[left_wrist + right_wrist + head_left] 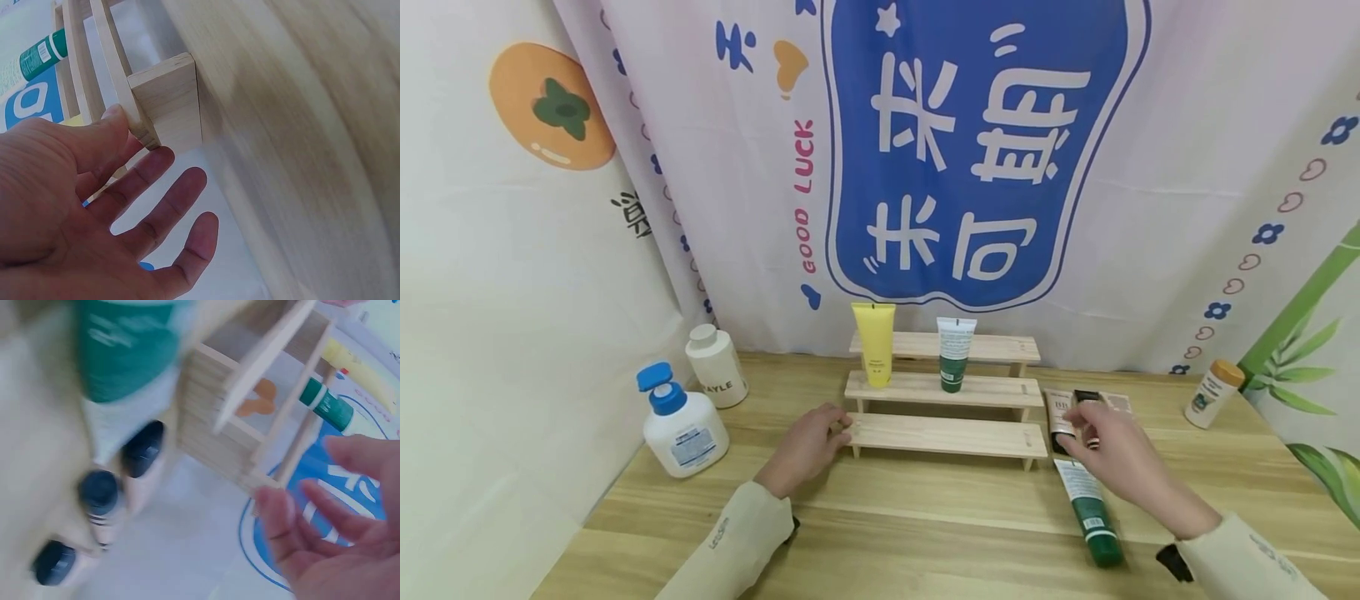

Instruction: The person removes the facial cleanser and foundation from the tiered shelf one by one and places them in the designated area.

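Note:
A three-tier wooden step shelf (947, 433) stands mid-table. On its middle tier a yellow tube (873, 354) and a green tube (955, 357) stand upright. My left hand (820, 437) is open at the shelf's left end; its thumb (115, 119) touches the end board (169, 103) of the lowest tier. My right hand (1097, 437) hovers open over several dark-capped tubes (1063, 410) lying right of the shelf, and holds nothing. In the blurred right wrist view its fingers (284, 519) are spread near the shelf's corner (250, 475). Another green tube (1092, 515) lies flat nearer me.
A white pump bottle with a blue top (681, 427) and a white jar (717, 365) stand at the left. A small orange-capped bottle (1212, 393) stands at the far right. Printed cloth hangs behind and beside the wooden table (925, 517).

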`<state>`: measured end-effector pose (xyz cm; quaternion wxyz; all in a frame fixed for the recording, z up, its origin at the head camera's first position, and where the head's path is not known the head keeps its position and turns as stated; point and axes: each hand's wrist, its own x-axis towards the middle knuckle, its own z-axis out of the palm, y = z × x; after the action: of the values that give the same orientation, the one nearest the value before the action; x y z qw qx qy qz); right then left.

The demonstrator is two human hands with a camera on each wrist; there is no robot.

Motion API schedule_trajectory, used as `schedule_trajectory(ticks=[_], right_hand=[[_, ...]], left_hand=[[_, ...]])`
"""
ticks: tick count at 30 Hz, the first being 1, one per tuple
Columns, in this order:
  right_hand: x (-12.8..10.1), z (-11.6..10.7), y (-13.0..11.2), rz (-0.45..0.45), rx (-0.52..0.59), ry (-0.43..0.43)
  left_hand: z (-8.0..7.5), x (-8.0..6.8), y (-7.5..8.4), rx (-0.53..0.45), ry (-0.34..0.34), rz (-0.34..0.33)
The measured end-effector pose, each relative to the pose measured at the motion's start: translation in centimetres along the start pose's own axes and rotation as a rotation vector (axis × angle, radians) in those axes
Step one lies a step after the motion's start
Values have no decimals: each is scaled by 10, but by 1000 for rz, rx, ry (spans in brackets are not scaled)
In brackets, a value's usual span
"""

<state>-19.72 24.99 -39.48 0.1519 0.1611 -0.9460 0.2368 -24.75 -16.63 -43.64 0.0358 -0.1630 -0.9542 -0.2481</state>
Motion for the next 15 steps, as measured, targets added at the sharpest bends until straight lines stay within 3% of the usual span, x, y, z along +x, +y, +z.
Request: schedule_trajectory(ticks=[9, 15], right_hand=[[51, 3, -25, -340, 131, 263], [85, 15, -39, -445, 196, 332]], left_hand=[[0, -1, -1, -2, -3, -12], [-1, -2, 0, 2, 8, 10]])
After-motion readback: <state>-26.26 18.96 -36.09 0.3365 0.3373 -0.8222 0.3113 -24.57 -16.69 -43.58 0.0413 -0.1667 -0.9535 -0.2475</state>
